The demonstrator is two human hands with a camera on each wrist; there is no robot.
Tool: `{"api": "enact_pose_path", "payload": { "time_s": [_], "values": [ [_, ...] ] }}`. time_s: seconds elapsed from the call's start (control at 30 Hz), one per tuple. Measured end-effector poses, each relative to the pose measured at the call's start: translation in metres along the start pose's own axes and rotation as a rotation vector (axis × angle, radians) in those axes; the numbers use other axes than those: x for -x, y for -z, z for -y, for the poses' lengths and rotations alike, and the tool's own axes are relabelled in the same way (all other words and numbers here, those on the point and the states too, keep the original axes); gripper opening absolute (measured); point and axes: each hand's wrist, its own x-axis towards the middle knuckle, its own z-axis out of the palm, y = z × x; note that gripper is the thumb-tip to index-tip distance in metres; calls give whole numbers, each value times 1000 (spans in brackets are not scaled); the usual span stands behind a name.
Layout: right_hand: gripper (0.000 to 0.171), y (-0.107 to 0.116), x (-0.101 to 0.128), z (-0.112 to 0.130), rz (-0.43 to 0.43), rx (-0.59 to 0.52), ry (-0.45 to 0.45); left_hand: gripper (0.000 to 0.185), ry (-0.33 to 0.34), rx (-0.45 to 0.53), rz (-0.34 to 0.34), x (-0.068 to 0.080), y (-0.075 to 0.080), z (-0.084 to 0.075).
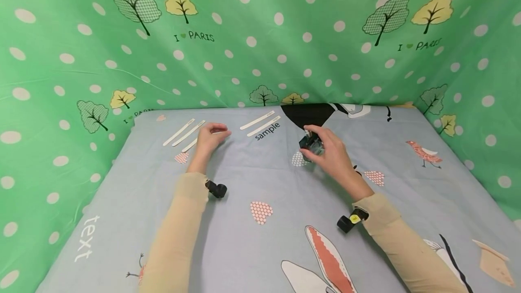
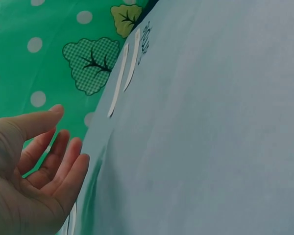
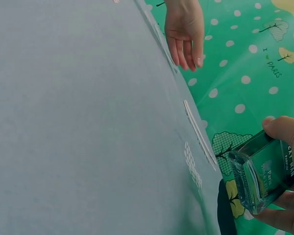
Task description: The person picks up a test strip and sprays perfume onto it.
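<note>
Your centre lane on the bedsheet [image 1: 252,180] between both forearms is open flat cloth. Far edge is cluttered: three paper strips [image 1: 184,132] by your left hand [image 1: 209,138], two more strips [image 1: 260,122] mid-back. Green curtain [image 1: 260,49] walls back and both sides.

Head camera looks down and forward over the sheet-covered desk [image 1: 260,180]. Both wrist cameras sit low and close, sharing the white strips [image 2: 122,78] near the green curtain [image 3: 245,58].
</note>
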Motion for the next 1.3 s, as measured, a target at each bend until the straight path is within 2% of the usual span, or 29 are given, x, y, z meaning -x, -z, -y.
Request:
{"api": "enact_pose_path", "payload": {
  "time_s": [0.2, 0.47, 0.77, 1.13, 1.3],
  "values": [
    [63, 0, -2, 3, 9, 5, -13, 34, 20, 17, 18, -2, -8, -2],
    [63, 1, -3, 4, 17, 6, -26, 33, 0, -2, 38, 0, -19, -7],
    [63, 1, -4, 4, 16, 4, -31, 31, 9, 39, 55, -2, -29, -7],
    [62, -1, -4, 2, 17, 5, -24, 30, -28, 21, 56, -4, -45, -3],
    [63, 0, -3, 1, 22, 12, -30, 31, -3, -22, 64, -5, -50, -4]
  ]
}}
